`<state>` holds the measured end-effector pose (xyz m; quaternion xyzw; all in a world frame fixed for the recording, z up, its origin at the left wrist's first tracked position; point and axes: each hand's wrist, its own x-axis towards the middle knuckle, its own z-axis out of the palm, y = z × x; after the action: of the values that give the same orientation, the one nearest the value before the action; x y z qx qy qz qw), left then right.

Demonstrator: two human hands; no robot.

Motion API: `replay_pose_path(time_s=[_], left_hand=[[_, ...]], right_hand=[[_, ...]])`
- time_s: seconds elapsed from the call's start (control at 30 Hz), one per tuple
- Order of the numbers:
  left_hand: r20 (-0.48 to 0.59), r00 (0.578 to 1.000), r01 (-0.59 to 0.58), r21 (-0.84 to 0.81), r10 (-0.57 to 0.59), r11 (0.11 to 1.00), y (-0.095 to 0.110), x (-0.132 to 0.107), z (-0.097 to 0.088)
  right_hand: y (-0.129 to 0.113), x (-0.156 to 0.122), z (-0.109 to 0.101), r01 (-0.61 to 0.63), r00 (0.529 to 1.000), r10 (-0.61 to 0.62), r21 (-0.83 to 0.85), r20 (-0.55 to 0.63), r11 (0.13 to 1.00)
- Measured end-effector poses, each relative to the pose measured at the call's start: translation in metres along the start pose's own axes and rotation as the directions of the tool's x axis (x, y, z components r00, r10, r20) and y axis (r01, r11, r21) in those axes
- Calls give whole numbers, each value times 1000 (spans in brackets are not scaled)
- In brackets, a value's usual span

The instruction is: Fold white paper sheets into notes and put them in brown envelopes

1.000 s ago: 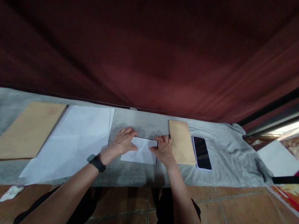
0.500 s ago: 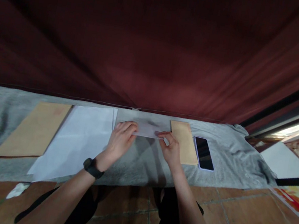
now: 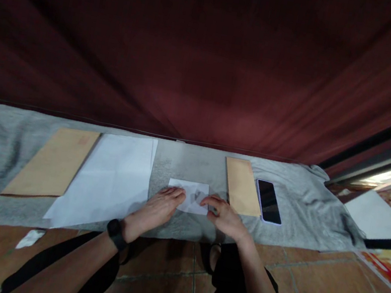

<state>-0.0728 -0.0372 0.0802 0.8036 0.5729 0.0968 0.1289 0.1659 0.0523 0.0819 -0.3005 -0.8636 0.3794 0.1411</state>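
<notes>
Folded white paper (image 3: 190, 192), lying flat on the grey cloth (image 3: 305, 211), just left of the small brown envelope (image 3: 241, 193) and apart from it. Its long axis runs left to right across the person, square to that envelope's long axis. The paper lies just beyond both hands, on the far side of the fingertips. The left hand (image 3: 159, 207) lies open and flat, its fingertips pressing the paper's near left corner. The right hand (image 3: 227, 218), just on the near side of the envelope, is loosely open with fingertips on the near right corner. Neither hand closes around anything, and both are about equally near. A phone (image 3: 269, 201) lies just right of the envelope. A large white sheet (image 3: 110, 179) lies well left of it, a larger brown envelope (image 3: 52, 164) farther left.
</notes>
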Motion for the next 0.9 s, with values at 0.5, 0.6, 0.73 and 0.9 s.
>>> replay_pose_path(time_s=[0.5,0.6,0.73,0.9], left_hand=[[-180,981,58,-56,-67,997,-1,17,22],[-198,976,94,13,-89,996,1,25,44],[-238,960,172,82,-148,982,3,26,62],[-262,949,208,113,-173,972,-1,21,66]], right_hand=[[11,26,85,-29,977,-105,-599,-187,800],[15,25,88,-17,975,-132,-650,-180,759],[17,24,88,-59,971,-115,-676,-209,735],[19,21,83,-120,965,-71,-668,-252,735]])
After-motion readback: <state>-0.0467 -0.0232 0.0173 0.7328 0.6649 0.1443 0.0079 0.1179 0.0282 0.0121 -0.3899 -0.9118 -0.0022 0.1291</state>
